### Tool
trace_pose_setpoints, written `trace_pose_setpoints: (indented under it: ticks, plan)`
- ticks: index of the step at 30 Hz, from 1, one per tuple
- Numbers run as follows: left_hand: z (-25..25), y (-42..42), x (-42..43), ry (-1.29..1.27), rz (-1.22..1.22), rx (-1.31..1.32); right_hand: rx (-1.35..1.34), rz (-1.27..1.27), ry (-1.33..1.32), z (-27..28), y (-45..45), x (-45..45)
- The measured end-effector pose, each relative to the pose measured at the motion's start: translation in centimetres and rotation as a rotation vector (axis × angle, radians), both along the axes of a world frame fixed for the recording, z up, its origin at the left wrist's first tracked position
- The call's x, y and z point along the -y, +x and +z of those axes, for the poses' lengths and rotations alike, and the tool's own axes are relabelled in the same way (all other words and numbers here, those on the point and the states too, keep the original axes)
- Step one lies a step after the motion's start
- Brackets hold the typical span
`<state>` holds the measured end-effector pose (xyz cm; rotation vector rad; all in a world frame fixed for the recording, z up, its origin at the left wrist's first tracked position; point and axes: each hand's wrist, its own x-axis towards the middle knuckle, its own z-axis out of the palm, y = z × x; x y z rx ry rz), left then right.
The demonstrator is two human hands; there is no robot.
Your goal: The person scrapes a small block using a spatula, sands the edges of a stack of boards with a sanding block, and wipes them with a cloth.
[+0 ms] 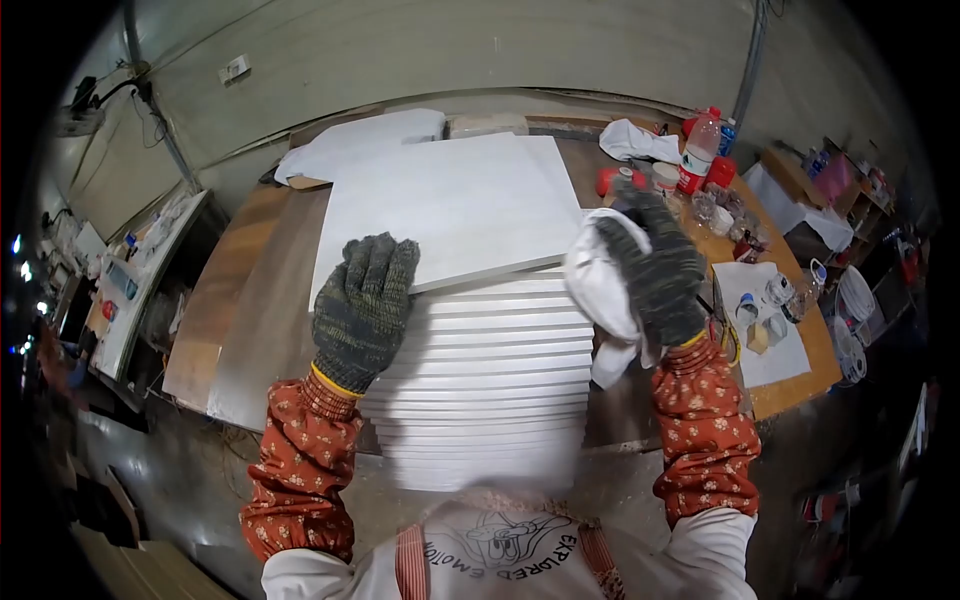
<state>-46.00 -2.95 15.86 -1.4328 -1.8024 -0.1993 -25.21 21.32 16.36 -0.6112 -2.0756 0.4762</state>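
My left hand (367, 312), in a dark knitted glove, lies with fingers stretched out at the front left edge of a white panel (470, 200). That panel rests askew on top of a tall stack of white panels (480, 380), whose front edges face me. My right hand (655, 260), in a matching glove, grips a white cloth (597, 275) at the panel's right side. The cloth bunches beside the fingers, and its end hangs below the hand. The right fingertips are a little blurred by motion.
A large wooden table (235, 285) stands beneath the stack. On its right are a red-labelled bottle (700, 150), small jars and a white paper sheet (762, 330) holding containers. Another white cloth (640, 142) lies at the back. A second workbench (150, 280) stands left.
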Motion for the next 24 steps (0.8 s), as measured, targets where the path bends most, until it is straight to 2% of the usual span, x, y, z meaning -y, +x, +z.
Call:
trace_pose_setpoints:
  ticks: [2,3,4,5,7,9,11,12,13,14,16,19,20,21,23,24]
  plan:
    - [0.1,0.0,-0.3,-0.012,-0.032,-0.015,-0.043,0.072,0.454,-2.3,-1.1,-0.2]
    - [0.0,0.0,-0.1,-0.033,-0.027,-0.014,-0.053,0.129,0.371,-3.1,-1.4,-0.5]
    - [-0.1,-0.1,0.1,-0.058,-0.022,-0.012,-0.154,0.26,0.124,-2.7,-1.0,-0.4]
    - [0.0,-0.2,0.4,-0.07,-0.038,-0.017,-0.159,0.243,0.113,-3.9,-0.6,-0.7]
    - [-0.1,-0.7,0.9,-0.066,-0.058,-0.039,-0.109,-0.088,0.01,-6.9,0.8,-1.7]
    - [-0.4,-1.6,1.3,-0.075,-0.11,-0.044,-0.07,-0.15,-0.003,-9.1,3.0,-2.5]
    - [-0.3,-2.4,1.4,-0.089,-0.201,-0.012,-0.094,-0.265,-0.089,-14.3,3.8,-2.9]
    - [-0.2,-2.6,1.4,-0.11,-0.185,-0.011,-0.101,-0.21,-0.148,-15.1,4.0,-2.6]
    - [-0.2,-2.7,1.3,-0.123,-0.216,-0.025,0.0,-0.234,-0.128,-16.0,3.8,-2.5]
    - [-0.2,-2.8,1.2,-0.123,-0.237,-0.009,-0.01,-0.261,-0.143,-16.8,4.1,-2.1]
    - [-0.1,-2.8,0.8,-0.123,-0.274,0.023,0.194,-0.116,-0.267,-16.4,4.5,-0.6]
    - [-0.1,-3.0,0.8,-0.121,-0.27,0.008,0.235,-0.107,-0.434,-14.6,5.8,-1.3]
    - [-0.3,-3.1,0.8,-0.101,-0.28,0.005,0.102,-0.052,-0.487,-14.0,6.5,-1.6]
    - [-0.1,-2.9,0.7,-0.103,-0.277,0.006,-0.063,0.004,-0.674,-15.8,7.0,-4.0]
    - [0.8,-1.5,0.8,-0.159,-0.191,0.019,0.239,-0.083,-0.148,-13.6,9.3,-6.3]
    - [1.1,-0.8,0.6,-0.158,-0.162,0.023,0.267,-0.161,-0.21,-12.9,9.8,-7.3]
